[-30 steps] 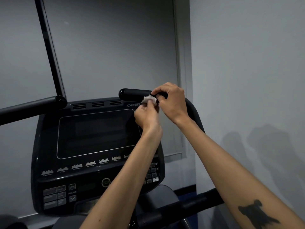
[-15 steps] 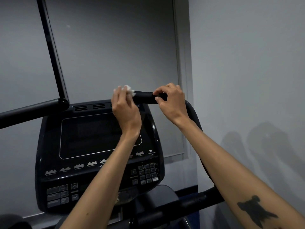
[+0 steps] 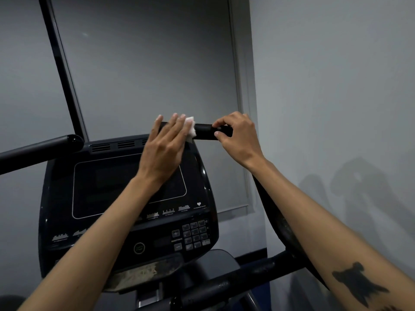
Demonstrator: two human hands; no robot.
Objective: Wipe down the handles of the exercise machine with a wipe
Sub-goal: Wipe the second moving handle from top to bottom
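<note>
Handle (image 3: 205, 132): black, matte. Wipe (image 3: 190, 128): white. Console (image 3: 125, 198): glossy black housing, dark screen outlined by a thin pale line, with white program icons, a white heart symbol and grey keypad buttons. Left handle (image 3: 40, 148): black. Wall (image 3: 332, 86): plain light grey. Right forearm (image 3: 325, 239): carries a solid black tattoo.

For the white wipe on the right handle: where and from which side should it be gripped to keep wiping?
Probably grip the wipe where it drapes over the handle, coming from above: the bar lies roughly level, and the left hand presses it there while the right hand steadies the bar.
</note>
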